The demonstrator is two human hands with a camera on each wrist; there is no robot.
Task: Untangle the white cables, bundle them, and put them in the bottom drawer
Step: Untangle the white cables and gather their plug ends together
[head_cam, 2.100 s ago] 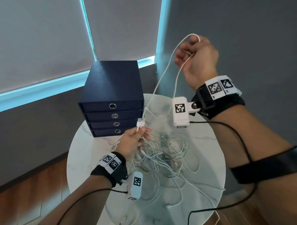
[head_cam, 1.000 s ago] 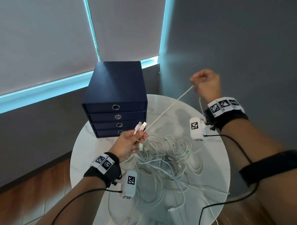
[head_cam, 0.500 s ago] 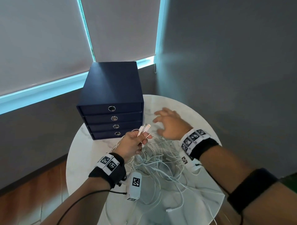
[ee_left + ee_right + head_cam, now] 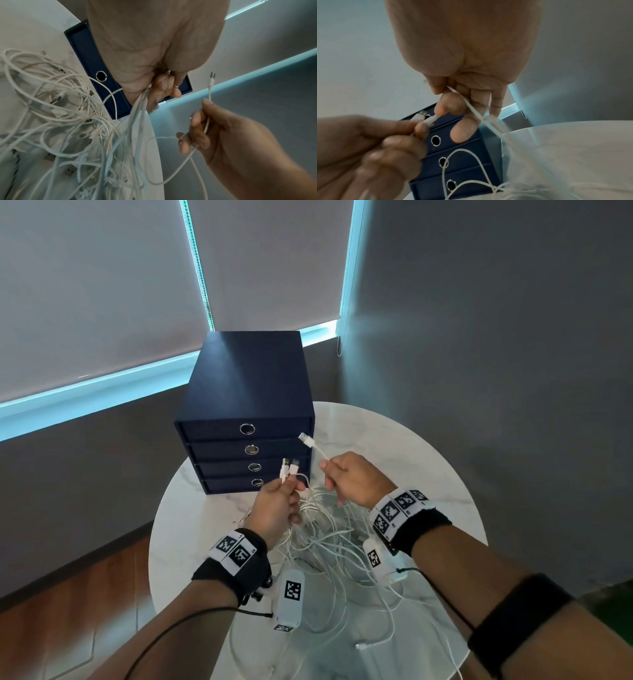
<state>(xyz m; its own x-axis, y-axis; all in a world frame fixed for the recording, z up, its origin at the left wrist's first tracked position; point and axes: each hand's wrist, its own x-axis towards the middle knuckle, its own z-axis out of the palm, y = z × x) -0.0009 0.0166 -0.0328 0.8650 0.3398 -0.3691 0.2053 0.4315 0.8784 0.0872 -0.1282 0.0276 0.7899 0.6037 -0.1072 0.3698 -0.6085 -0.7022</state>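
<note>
A tangle of white cables point(image 4: 329, 542) lies on the round marble table point(image 4: 428, 474). My left hand point(image 4: 277, 505) pinches two cable ends, whose USB plugs point(image 4: 289, 466) stick up in front of the drawers. My right hand point(image 4: 352, 479) grips another white cable point(image 4: 320, 453) just below its USB plug point(image 4: 306, 439), held up beside the left hand. In the left wrist view several cable strands point(image 4: 137, 121) run down from my left hand's fingers point(image 4: 164, 86) into the tangle. The right wrist view shows the cable point(image 4: 471, 108) pinched between thumb and fingers.
A dark blue drawer unit point(image 4: 246, 405) with several ring-pull drawers stands at the table's back left; its bottom drawer point(image 4: 257, 482) is closed. Grey walls and window blinds lie behind. Wooden floor shows at the left. A loose plug point(image 4: 359, 646) lies near the front edge.
My right hand came down from high on the right, reached flat over the tangle, and now grips a new cable end lifted beside my left hand. The left hand stayed put.
</note>
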